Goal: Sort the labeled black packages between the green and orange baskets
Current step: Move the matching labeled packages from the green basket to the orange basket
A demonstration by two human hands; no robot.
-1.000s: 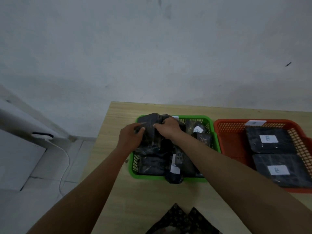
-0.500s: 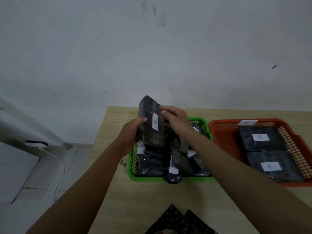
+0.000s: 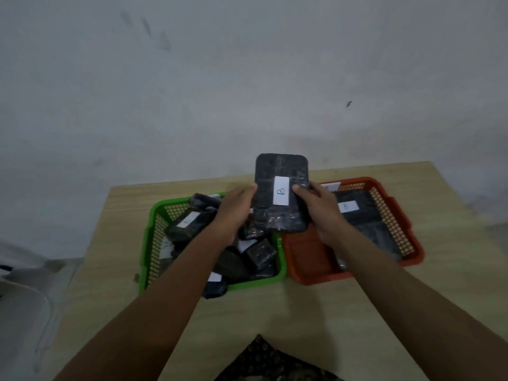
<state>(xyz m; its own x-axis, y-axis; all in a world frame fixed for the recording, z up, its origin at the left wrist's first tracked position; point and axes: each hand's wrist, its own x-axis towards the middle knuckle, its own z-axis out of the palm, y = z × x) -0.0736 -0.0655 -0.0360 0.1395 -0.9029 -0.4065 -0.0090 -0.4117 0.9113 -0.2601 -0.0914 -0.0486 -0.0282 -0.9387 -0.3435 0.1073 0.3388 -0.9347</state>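
Wooden table [image 3: 357, 312] by grey wall, I see left hand [image 3: 236, 213] and right hand [image 3: 320, 213] clamped on black package [image 3: 266, 215] labeled B, above green basket [image 3: 147, 243] and orange basket [image 3: 308, 259].

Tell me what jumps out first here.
A black package with a white label marked B, held upright at centre by the left hand and right hand. Beneath, a green basket jumbled with black packages sits left of an orange basket holding flat ones.

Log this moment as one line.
both hands: left hand, right hand | holding: flat black plastic-wrapped package labeled B | position: raised between green and orange baskets
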